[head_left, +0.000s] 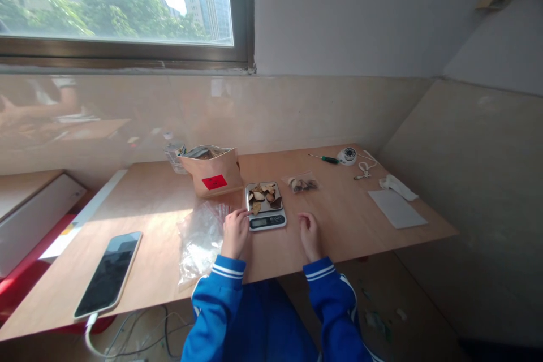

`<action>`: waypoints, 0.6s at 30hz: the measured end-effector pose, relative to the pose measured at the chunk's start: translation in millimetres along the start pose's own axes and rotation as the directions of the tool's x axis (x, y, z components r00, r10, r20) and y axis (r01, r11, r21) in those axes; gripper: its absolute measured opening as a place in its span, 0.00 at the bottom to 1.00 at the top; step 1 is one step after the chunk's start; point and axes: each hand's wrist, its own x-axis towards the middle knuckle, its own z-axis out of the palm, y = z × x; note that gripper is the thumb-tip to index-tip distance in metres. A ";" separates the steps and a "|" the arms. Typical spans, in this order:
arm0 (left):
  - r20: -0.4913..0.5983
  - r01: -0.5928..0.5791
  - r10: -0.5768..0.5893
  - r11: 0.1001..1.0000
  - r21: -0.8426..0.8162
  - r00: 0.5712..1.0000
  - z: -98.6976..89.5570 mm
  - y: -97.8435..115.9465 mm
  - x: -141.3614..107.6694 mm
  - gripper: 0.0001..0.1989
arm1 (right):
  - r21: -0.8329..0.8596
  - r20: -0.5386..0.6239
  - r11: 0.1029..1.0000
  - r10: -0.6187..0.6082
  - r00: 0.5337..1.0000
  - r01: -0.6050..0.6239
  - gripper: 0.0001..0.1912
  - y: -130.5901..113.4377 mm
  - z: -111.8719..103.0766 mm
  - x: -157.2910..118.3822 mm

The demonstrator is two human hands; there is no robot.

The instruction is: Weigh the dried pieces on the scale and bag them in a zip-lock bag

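- Two bare hands are in my head view, on either side of a kitchen scale (268, 222). My left hand (236, 233) reaches its fingertips to the scale's near-left corner, close by a yellowish flake at the plate's edge. I cannot tell whether they touch or pinch it.
- My right hand (310, 232) rests to the right, apart from the scale, its fingers loosely curled. I see nothing in it, but cannot tell whether the fingertips meet.
- The dried pieces (266, 197) lie loose on the scale's plate, brown and pale mixed, some at the rim. As I judge it, a nudge from my left fingers could tip one off, since nothing walls them in.
- Leaning that hand on the casing could also skew the reading; the display's digits are too small for me to read.
- Behind and left stands a brown paper pouch (215, 172) with a red label, its mouth open and dried matter showing inside. Knocked by a forearm, I think it could spill.
- Clear plastic bags (199, 246) lie flat beside my left wrist, with no contents that I can make out. My sleeve could drag them, I judge, being so near.
- Right of the scale, a small clear bag (303, 182) holds dark and pale pieces; I cannot tell if it is sealed.
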 end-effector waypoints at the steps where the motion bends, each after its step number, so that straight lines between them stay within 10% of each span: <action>1: 0.011 -0.015 0.015 1.000 0.013 1.000 6.1 2.1 1.0 0.14 | -0.002 -0.001 1.000 -0.008 1.000 0.008 0.11 0.5 0.2 0.2; 10: 0.059 -0.057 0.051 0.994 0.095 0.997 30.1 9.6 12.8 0.15 | -0.020 0.009 0.999 -0.024 1.000 0.024 0.10 0.1 0.9 1.0; 18: 0.037 -0.019 0.012 0.983 0.185 0.999 4.7 15.5 20.0 0.16 | -0.010 0.001 0.999 -0.032 0.999 0.032 0.10 -3.0 0.1 0.7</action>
